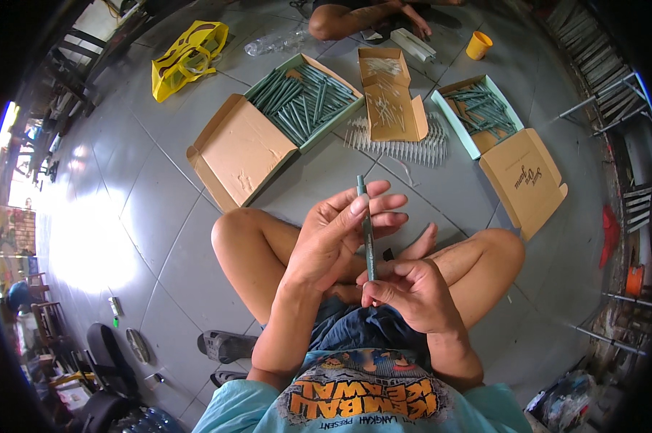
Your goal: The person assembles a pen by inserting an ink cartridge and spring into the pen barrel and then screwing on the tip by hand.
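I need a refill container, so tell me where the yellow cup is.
The yellow cup stands on the tiled floor at the top right of the head view, just beyond the small green box of sticks, beside another person's hand.

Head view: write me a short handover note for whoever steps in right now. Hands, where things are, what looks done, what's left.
Left hand: fingers spread along the upper part of a thin green stick, held upright.
Right hand: pinching the stick's lower end.
Person sits cross-legged on a tiled floor.
Ahead: large open box full of green sticks; narrow box with thin pale pieces; smaller box partly filled with green sticks; a row of pale pieces on the floor.
Another person's hand is at the top, by a yellow cup.
Done: cannot tell which sticks are finished.
Left: the stick in hand; many sticks in the large box.
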A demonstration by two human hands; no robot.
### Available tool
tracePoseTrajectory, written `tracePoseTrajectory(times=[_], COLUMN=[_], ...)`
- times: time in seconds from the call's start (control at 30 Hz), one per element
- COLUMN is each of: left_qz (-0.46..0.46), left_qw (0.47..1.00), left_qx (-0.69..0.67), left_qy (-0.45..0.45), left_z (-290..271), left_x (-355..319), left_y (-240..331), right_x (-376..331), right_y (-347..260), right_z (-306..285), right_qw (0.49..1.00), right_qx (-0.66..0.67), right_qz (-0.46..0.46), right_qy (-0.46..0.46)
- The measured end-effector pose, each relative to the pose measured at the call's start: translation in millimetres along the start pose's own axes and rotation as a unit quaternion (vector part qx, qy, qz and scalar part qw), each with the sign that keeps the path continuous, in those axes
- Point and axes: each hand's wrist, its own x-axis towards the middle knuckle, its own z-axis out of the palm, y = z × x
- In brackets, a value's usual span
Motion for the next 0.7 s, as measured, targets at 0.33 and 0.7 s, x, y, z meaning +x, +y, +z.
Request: tracePoseTrajectory(times=[0.33, 0.7], left_qz=[-0.042, -0.031], left_qw=[0.990, 0.999], left_qx=[-0.134, -0.001], left_qy=[-0.013, -0.034], left_z=[-2.4, -7.8], left_x=[-5.8, -5.5], left_y=[-4.8, -3.6], right_x=[-1.9, -4.8], right_y=[4.3, 14.5], right_z=[-2.4, -6.0], right_qw=[1.000, 1.000], right_qx=[0.011, 0.028], right_qz=[-0.003, -0.012], right_qy=[-0.005, -0.006])
